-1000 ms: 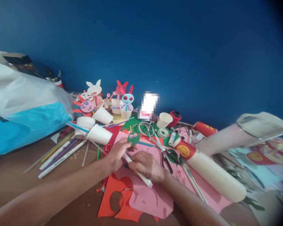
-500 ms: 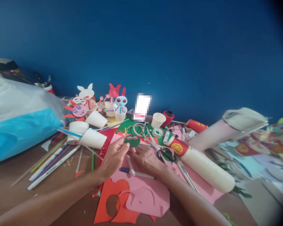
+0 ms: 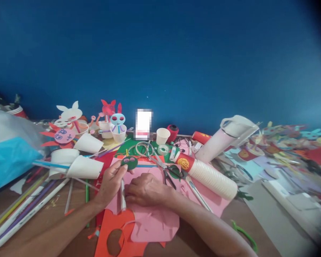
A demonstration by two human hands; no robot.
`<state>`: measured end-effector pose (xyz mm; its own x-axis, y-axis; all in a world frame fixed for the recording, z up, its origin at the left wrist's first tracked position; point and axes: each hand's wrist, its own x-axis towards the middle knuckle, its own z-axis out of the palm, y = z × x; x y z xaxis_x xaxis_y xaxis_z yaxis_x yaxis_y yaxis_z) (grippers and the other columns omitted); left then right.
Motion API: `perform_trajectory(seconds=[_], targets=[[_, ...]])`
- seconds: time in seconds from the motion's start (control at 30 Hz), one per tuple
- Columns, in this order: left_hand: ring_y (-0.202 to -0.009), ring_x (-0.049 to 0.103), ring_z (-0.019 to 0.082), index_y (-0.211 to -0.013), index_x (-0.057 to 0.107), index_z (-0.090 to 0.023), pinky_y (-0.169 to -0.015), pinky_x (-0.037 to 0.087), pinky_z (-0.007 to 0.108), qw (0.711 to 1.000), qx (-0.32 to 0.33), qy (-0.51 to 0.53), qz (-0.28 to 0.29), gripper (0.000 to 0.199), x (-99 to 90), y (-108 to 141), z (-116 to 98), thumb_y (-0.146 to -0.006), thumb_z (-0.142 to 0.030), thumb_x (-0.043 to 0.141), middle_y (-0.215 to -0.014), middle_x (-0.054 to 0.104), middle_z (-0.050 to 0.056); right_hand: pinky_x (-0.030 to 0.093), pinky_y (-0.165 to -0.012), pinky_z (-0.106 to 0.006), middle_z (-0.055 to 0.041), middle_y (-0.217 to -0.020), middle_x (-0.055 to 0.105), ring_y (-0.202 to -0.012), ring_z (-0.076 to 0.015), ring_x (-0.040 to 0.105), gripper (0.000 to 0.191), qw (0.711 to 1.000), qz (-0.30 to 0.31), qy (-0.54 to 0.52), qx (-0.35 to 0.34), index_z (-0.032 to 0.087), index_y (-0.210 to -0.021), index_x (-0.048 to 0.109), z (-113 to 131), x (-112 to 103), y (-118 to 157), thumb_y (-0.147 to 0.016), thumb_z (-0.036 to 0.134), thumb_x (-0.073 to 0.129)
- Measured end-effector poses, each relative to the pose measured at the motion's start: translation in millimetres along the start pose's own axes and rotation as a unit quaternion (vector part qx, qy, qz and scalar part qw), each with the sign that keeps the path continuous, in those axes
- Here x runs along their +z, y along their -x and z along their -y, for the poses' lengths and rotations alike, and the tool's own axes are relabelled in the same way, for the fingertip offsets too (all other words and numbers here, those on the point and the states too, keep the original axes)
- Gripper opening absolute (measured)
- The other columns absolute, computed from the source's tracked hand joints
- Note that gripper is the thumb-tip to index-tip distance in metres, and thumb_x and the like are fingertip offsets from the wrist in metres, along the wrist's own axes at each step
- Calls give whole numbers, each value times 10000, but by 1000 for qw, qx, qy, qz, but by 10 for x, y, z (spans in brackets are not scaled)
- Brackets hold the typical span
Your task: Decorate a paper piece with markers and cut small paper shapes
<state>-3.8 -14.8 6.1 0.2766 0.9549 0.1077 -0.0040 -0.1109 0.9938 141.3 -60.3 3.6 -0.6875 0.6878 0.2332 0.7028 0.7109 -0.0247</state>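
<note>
My left hand (image 3: 111, 182) pinches a small dark green paper oval (image 3: 130, 163) between thumb and fingers. Two pink-and-dark eye shapes sit on the oval's upper half. My right hand (image 3: 148, 189) rests low over the pink paper (image 3: 155, 228), its fingers curled and closed. Whatever lies inside them is hidden. A white marker-like stick (image 3: 123, 198) stands between the two hands, pointing towards me. Black-handled scissors (image 3: 169, 175) lie open just beyond my right hand. Orange paper with cut-out holes (image 3: 101, 235) lies below my left hand.
White paper cups (image 3: 87, 167) and long pens (image 3: 29, 214) are at left. Paper animal figures (image 3: 71, 114) stand in cups behind. A stack of cups (image 3: 214, 178) lies at right, near a tilted white jug (image 3: 216, 137). A lit phone screen (image 3: 143, 123) stands against the wall.
The view has turned to the right. My right hand has moved nearer to me over the pink paper, and the blue-capped marker lying there is now out of sight. My left hand still holds the green oval.
</note>
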Motion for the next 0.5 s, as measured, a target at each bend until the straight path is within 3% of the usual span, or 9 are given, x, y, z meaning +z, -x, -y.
perform_trajectory(seconds=[0.2,0.37,0.5], targets=[[-453,371,91,-723,585,-181,-463,313,207,996,9,-79,-28,187,-23,33,47,-792,-292,451,-580,543,-38,322,-545,-236,14,-684,643,-646,-127,589,248,998,26,-53,-18,227,-868,581,90,-38,7,-856,398,402],[-558,478,115,-748,596,-178,-536,354,220,993,31,-108,-28,207,-47,48,9,-793,-300,435,-698,615,-12,301,-529,-234,10,-683,645,-608,-124,572,214,999,-8,-29,21,217,-805,594,-34,-131,5,-855,322,415],[-744,551,155,-803,603,-179,-650,382,235,995,42,-93,-20,219,-68,35,-7,-808,-298,419,-812,647,12,319,-542,-209,-7,-755,658,-647,-118,574,184,994,-22,-14,106,193,-819,608,-380,-432,96,-849,217,428]])
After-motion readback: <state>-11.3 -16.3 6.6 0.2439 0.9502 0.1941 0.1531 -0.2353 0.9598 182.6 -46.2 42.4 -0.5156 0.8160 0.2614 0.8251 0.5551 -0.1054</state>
